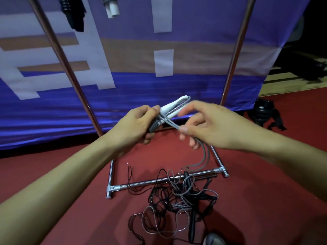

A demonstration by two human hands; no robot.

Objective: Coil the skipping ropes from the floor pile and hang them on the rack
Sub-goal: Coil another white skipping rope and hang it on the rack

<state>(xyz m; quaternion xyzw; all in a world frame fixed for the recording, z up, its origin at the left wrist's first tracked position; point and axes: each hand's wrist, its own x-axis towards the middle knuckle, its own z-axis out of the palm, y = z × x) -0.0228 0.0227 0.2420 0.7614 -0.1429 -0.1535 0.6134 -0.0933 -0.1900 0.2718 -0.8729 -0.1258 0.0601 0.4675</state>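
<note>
My left hand grips the white handles of a grey skipping rope, with several grey turns wound near my palm. My right hand pinches the grey cord between thumb and fingers just right of the handles. From there the cord drops down to the tangled pile of black and grey ropes on the red floor. The metal rack rises around the hands, with its left pole, right pole and base bar. A coiled black rope and a white-handled rope hang at the top.
A purple and white banner stands right behind the rack. A black bag lies on the floor at the right. A grey shoe tip shows at the bottom edge, beside the pile.
</note>
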